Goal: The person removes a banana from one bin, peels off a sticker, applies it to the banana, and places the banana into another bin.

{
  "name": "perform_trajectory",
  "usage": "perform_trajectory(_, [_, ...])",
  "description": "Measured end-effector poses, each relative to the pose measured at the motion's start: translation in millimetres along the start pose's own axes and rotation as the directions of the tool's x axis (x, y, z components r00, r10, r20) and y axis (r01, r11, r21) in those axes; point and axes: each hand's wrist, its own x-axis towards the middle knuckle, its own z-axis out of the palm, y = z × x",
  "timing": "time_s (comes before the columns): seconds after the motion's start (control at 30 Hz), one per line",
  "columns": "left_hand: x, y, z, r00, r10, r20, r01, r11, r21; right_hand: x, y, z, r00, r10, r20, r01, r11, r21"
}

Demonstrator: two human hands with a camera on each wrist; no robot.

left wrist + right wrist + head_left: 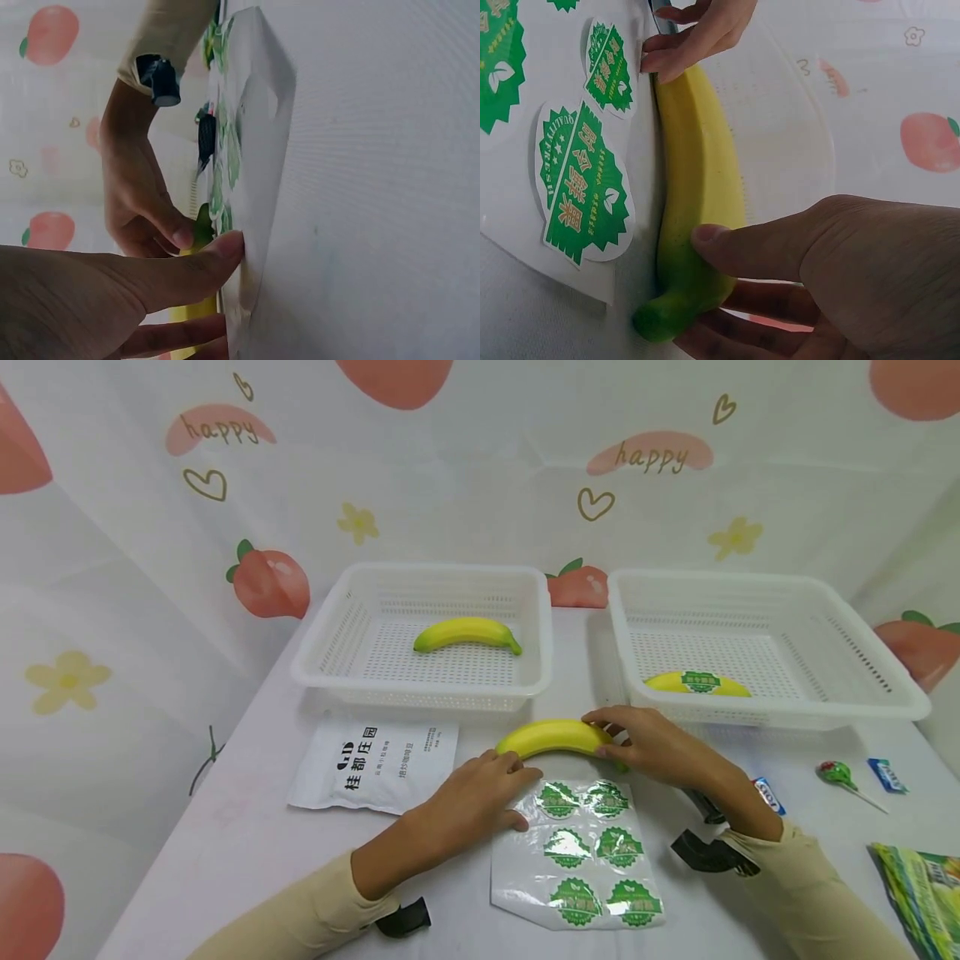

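A yellow banana with a green stem end lies on the table, in front of the gap between two white baskets. My right hand holds its stem end, the thumb on one side and fingers on the other, as the right wrist view shows. My left hand touches the banana's other end with its fingers, while its thumb reaches the edge of a sticker sheet. Several round green-and-white stickers are on that sheet, nearest the banana's front side. Part of the left fingers is hidden in the left wrist view.
The left basket contains a banana; the right basket has a banana with a green sticker. A white coffee pouch lies left. Rightward are a lollipop, small wrapped sweets and a green packet.
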Motion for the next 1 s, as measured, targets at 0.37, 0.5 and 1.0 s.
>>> perform_trajectory(0.37, [3.3,-2.0,-1.8,0.998,-0.037,0.053,0.042,0.994,-0.097,1.2,-1.2,2.1,1.000,0.019,-0.005,-0.019,1.000,-0.005])
perform_trajectory(0.5, [6.1,-3.6,-2.0,0.996,-0.049,0.070,0.058,0.989,-0.133,-0.1,-2.0,2.2,1.000,0.008,-0.012,-0.008,1.000,-0.015])
perform_trajectory(1.0, [14.0,-27.4,-10.3,0.936,-0.079,0.343,0.337,0.478,-0.811,-16.0,-40.7,8.2,0.956,-0.288,-0.058,0.280,0.952,-0.121])
